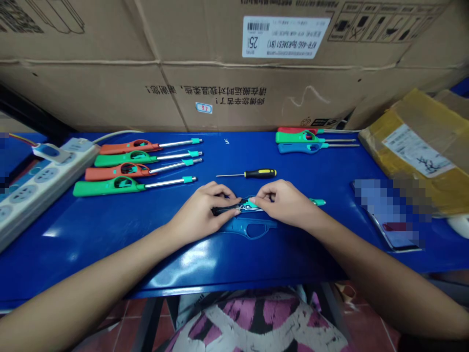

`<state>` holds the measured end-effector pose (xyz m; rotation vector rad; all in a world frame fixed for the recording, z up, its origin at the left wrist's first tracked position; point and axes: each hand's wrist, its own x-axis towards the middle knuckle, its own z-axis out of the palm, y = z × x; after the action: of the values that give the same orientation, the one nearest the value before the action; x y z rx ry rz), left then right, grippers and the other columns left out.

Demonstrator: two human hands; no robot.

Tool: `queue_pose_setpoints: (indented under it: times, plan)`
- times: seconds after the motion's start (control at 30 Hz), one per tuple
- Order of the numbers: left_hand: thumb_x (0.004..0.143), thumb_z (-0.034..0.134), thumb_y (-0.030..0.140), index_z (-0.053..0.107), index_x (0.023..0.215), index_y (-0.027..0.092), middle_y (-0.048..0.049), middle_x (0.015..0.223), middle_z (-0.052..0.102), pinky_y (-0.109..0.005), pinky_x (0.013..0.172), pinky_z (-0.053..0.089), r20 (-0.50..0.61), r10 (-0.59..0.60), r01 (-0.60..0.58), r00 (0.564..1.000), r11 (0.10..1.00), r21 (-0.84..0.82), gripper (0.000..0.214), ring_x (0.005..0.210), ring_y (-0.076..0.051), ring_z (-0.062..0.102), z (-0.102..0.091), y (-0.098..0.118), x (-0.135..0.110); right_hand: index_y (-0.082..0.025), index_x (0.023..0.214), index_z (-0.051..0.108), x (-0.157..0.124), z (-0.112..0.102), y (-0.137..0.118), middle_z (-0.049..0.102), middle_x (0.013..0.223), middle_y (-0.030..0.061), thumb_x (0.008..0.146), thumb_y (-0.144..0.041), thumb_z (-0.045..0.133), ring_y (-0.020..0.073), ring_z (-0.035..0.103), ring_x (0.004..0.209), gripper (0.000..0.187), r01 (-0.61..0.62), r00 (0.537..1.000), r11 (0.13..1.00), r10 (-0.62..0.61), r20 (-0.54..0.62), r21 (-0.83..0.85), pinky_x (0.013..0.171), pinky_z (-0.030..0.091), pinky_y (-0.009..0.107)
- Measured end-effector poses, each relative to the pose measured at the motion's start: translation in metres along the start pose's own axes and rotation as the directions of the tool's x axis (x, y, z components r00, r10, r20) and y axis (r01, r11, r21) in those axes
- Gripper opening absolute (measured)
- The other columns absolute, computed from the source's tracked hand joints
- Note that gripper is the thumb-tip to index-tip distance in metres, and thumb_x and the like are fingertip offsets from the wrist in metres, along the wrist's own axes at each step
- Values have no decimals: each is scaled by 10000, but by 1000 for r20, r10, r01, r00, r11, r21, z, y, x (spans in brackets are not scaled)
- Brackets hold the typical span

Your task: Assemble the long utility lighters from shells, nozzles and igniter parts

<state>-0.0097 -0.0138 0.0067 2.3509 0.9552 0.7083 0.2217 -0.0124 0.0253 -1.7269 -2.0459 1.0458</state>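
An opened blue lighter lies across the middle of the blue table, its black inner body (224, 210) and wires exposed. My left hand (205, 208) pinches the black part between thumb and fingers. At the other end, my right hand (284, 201) has its thumb and forefinger closed on a small green piece (252, 201) of the lighter. The metal tube runs hidden beneath my right hand, and its green tip (318, 202) shows beyond. Just below lies a loose blue shell half (244, 227). A black-and-yellow screwdriver (261, 173) rests above my hands.
Several orange and green lighters (110, 187) lie in a row at left beside a white power strip (44, 178). Three more lighters (298, 147) sit at the back right. A phone (388, 215) and a taped carton (421, 151) are at right. A large cardboard box (220, 73) walls the back.
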Motion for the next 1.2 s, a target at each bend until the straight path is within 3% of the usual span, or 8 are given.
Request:
queue_pose_setpoints:
  times: [0.27,0.57,0.7,0.9,1.2]
  plan:
    - [920,695,264,779,1091,207,-68,1027,728,-382,868,529,11,0,0,1000,1000,-4,199,930,-202,637,0,0,0,-197,611,534,5,3,7,456,566,-34,827,-390,603,108,367,537,297,21,999,989,-28,40,146,493,263,268]
    - [921,693,263,775,1108,198,-73,1031,727,-389,867,528,13,7,-7,1000,1000,-1,215,931,-206,633,1,0,0,-210,537,436,-1,2,-6,405,519,-43,853,-359,627,105,336,501,398,-22,1000,999,21,-23,-47,489,235,284]
    - [920,692,260,773,1113,193,-76,1034,727,-390,869,530,12,13,-13,1000,1000,-7,220,937,-209,636,1,0,0,-207,538,458,-1,1,-6,415,522,-40,864,-365,623,105,345,502,398,-22,1000,999,22,-8,-26,486,237,283]
    - [910,701,260,778,1088,188,-73,1023,732,-392,877,536,2,-8,8,1000,999,-35,207,931,-206,650,1,1,0,-191,605,565,3,5,3,452,562,-37,862,-361,610,109,390,545,312,90,996,994,-88,-33,64,505,272,269]
    - [896,691,307,701,1230,192,-75,1077,717,-419,947,531,42,-110,111,993,993,-26,353,1000,-231,662,-2,3,1,-189,611,583,3,3,3,485,559,-27,855,-379,597,115,397,541,309,51,998,996,-52,16,73,503,279,275]
